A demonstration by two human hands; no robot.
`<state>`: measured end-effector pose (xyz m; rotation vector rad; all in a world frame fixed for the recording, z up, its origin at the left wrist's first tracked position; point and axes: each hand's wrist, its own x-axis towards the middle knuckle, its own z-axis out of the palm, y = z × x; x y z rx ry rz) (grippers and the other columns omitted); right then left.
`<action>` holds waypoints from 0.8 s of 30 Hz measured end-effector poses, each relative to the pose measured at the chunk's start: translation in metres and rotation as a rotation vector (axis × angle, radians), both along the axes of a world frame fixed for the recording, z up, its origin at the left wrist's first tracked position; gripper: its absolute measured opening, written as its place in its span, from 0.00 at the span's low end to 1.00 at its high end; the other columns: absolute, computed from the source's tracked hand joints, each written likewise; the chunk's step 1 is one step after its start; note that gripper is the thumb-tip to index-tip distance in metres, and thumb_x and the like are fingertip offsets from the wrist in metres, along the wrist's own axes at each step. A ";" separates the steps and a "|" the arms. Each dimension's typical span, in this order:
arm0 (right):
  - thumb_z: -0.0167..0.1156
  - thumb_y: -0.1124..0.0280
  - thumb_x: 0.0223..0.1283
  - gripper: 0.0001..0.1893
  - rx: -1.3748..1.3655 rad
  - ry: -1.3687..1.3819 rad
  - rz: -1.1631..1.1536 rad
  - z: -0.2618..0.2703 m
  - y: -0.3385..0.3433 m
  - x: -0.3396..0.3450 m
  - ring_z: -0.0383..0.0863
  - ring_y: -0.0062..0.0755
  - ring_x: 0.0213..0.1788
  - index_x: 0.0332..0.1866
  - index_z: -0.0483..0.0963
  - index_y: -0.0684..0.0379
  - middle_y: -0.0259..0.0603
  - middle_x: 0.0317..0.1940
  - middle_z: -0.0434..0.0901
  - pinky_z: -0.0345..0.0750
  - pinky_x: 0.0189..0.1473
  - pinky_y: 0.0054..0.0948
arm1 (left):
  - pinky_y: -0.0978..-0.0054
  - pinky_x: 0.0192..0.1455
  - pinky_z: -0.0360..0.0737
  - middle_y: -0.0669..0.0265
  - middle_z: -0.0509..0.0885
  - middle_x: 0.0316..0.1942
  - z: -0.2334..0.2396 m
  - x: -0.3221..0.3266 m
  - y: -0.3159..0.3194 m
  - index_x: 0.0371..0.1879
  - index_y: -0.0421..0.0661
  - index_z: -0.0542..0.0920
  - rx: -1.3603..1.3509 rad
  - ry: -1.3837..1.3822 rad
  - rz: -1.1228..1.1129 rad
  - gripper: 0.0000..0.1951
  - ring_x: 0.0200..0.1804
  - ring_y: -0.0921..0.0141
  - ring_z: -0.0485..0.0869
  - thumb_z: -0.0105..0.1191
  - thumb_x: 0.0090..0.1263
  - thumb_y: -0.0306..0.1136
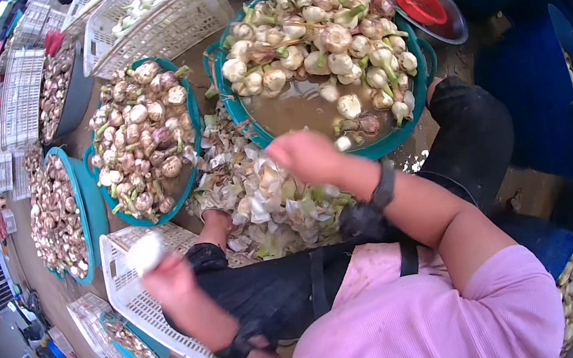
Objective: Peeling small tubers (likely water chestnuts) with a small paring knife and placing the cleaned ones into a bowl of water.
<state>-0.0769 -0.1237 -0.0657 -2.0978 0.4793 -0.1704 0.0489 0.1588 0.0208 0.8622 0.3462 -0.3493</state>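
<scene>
At the left, over a white plastic crate, my left hand has a white peeled garlic bulb at its fingertips; both are blurred. My right hand is curled and blurred near the front rim of a large green tub. Whether it holds anything is hidden. Garlic bulbs with short green stems fill the tub's far part and sides, around murky brown water. A heap of stripped garlic skins lies between my legs, below the right hand.
A second green tub of unpeeled garlic stands left of the skins, with another tub beyond it. A white crate holds peeled garlic. A metal basin with a red plastic strainer sits at the upper right, near blue barrels.
</scene>
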 end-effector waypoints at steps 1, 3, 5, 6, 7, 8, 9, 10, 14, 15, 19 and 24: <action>0.47 0.62 0.56 0.10 -0.102 0.222 0.051 -0.010 -0.028 -0.006 0.77 0.47 0.32 0.35 0.74 0.53 0.46 0.26 0.77 0.73 0.35 0.42 | 0.83 0.20 0.70 0.62 0.78 0.34 0.007 0.022 0.060 0.42 0.39 0.73 -0.042 -0.004 0.099 0.14 0.25 0.76 0.74 0.42 0.63 0.35; 0.51 0.66 0.50 0.09 -0.527 0.357 0.206 -0.052 -0.064 -0.028 0.75 0.44 0.45 0.33 0.76 0.54 0.39 0.41 0.77 0.72 0.44 0.39 | 0.75 0.26 0.73 0.56 0.76 0.34 0.050 0.004 0.057 0.41 0.36 0.71 0.001 -0.113 0.575 0.24 0.28 0.69 0.73 0.37 0.67 0.49; 0.51 0.67 0.48 0.09 -1.152 0.051 0.401 -0.116 -0.084 -0.049 0.72 0.33 0.51 0.32 0.77 0.55 0.32 0.41 0.78 0.70 0.48 0.42 | 0.70 0.33 0.74 0.55 0.76 0.34 0.030 0.020 0.064 0.45 0.36 0.69 0.136 -0.082 0.683 0.26 0.30 0.67 0.74 0.36 0.68 0.51; 0.51 0.67 0.49 0.09 -1.242 0.276 0.656 -0.134 -0.080 -0.049 0.74 0.34 0.49 0.32 0.78 0.55 0.32 0.38 0.79 0.71 0.46 0.40 | 0.71 0.35 0.74 0.54 0.75 0.34 0.015 0.022 0.053 0.46 0.36 0.68 -0.003 -0.172 0.331 0.25 0.31 0.67 0.74 0.37 0.68 0.51; 0.51 0.66 0.50 0.10 -1.323 0.494 0.913 -0.143 -0.079 -0.043 0.75 0.34 0.46 0.32 0.79 0.55 0.32 0.35 0.80 0.72 0.45 0.38 | 0.72 0.37 0.74 0.54 0.75 0.35 0.001 0.024 0.027 0.46 0.36 0.68 -0.148 -0.266 -0.015 0.25 0.33 0.68 0.73 0.38 0.68 0.50; 0.51 0.65 0.51 0.10 -1.157 0.533 0.853 -0.140 -0.080 -0.032 0.76 0.37 0.43 0.31 0.78 0.55 0.34 0.32 0.80 0.72 0.43 0.38 | 0.73 0.39 0.73 0.55 0.74 0.37 -0.007 0.016 -0.013 0.48 0.39 0.67 0.031 -0.212 0.023 0.21 0.34 0.68 0.73 0.41 0.68 0.46; 0.51 0.65 0.52 0.10 -0.985 0.576 0.792 -0.131 -0.083 -0.027 0.77 0.39 0.41 0.31 0.78 0.56 0.35 0.30 0.80 0.73 0.41 0.38 | 0.75 0.39 0.73 0.60 0.75 0.38 -0.008 0.000 -0.068 0.48 0.42 0.68 0.404 -0.285 -0.076 0.17 0.34 0.68 0.73 0.42 0.67 0.40; 0.50 0.65 0.54 0.10 -0.813 0.615 0.728 -0.117 -0.085 -0.024 0.78 0.41 0.38 0.30 0.77 0.56 0.37 0.28 0.80 0.73 0.39 0.38 | 0.75 0.40 0.73 0.63 0.74 0.39 -0.015 -0.011 -0.103 0.49 0.44 0.68 0.524 -0.187 -0.124 0.15 0.37 0.68 0.72 0.42 0.67 0.38; 0.49 0.64 0.54 0.10 -0.383 0.277 0.389 -0.028 -0.055 -0.012 0.78 0.45 0.34 0.31 0.75 0.57 0.44 0.28 0.79 0.74 0.38 0.40 | 0.78 0.35 0.72 0.59 0.77 0.43 -0.077 -0.047 -0.164 0.49 0.37 0.69 1.271 -0.475 -0.846 0.29 0.30 0.74 0.74 0.41 0.67 0.55; 0.49 0.65 0.54 0.09 -0.325 0.172 0.361 -0.014 -0.044 -0.016 0.78 0.47 0.34 0.30 0.74 0.57 0.45 0.28 0.78 0.73 0.38 0.41 | 0.78 0.34 0.71 0.61 0.79 0.37 -0.074 -0.059 -0.179 0.47 0.36 0.71 0.855 -0.125 -0.804 0.29 0.28 0.75 0.74 0.43 0.66 0.55; 0.50 0.71 0.50 0.06 -0.406 0.027 0.293 0.010 -0.008 -0.025 0.78 0.47 0.30 0.26 0.72 0.61 0.47 0.26 0.78 0.75 0.33 0.40 | 0.79 0.36 0.70 0.66 0.78 0.31 -0.094 -0.057 -0.181 0.37 0.37 0.76 0.872 -0.326 -0.833 0.25 0.29 0.77 0.72 0.44 0.66 0.53; 0.52 0.73 0.46 0.05 -0.425 0.075 0.371 0.008 -0.001 -0.030 0.79 0.44 0.25 0.22 0.74 0.61 0.47 0.21 0.77 0.76 0.29 0.38 | 0.77 0.28 0.63 0.72 0.70 0.20 -0.095 -0.075 -0.184 0.21 0.41 0.72 0.794 -0.186 -0.623 0.22 0.25 0.79 0.63 0.44 0.68 0.49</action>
